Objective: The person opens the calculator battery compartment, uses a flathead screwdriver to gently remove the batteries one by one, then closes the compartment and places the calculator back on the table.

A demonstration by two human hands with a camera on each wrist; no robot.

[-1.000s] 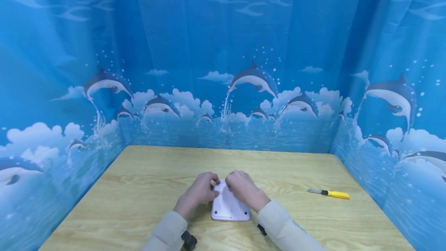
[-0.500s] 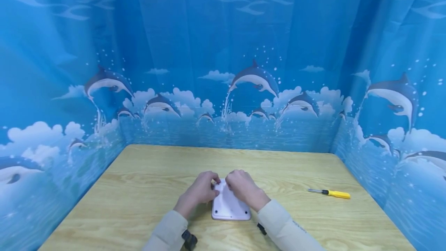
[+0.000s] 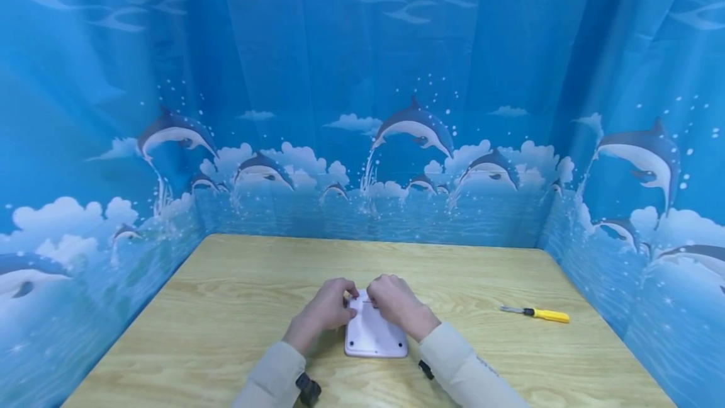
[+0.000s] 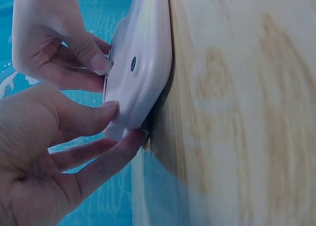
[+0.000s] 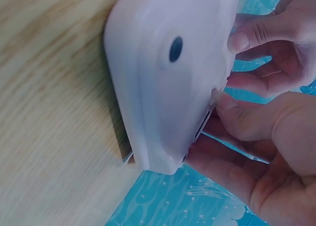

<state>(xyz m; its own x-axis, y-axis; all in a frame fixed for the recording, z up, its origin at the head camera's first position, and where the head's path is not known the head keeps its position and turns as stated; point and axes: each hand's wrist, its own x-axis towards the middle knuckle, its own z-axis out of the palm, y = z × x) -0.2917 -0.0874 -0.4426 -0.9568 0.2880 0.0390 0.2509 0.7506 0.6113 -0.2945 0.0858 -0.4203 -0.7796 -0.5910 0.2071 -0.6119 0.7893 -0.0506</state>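
Note:
A white, flat plastic device (image 3: pixel 375 335) with rounded corners and dark round feet lies on the table, feet up. My left hand (image 3: pixel 328 307) grips its far left corner; in the left wrist view the thumb (image 4: pixel 109 111) presses the top and a finger is at the lower edge. Over the far right part, my right hand (image 3: pixel 393 300) pinches at the far end. The right wrist view has its thumb (image 5: pixel 229 105) on a small notch there, beside a thin raised rim, with the other fingers behind the edge. What those fingers touch is partly hidden.
A screwdriver (image 3: pixel 535 314) with a yellow handle lies on the right of the wooden table (image 3: pixel 226 307). Blue dolphin-print curtains (image 3: pixel 362 80) stand along the back and both sides. Dark straps or mounts (image 3: pixel 308 389) sit at the sleeves.
A thin dark line now shows on the device's top beside my right fingertips. The right hand has shifted very slightly; the left hand holds its place.

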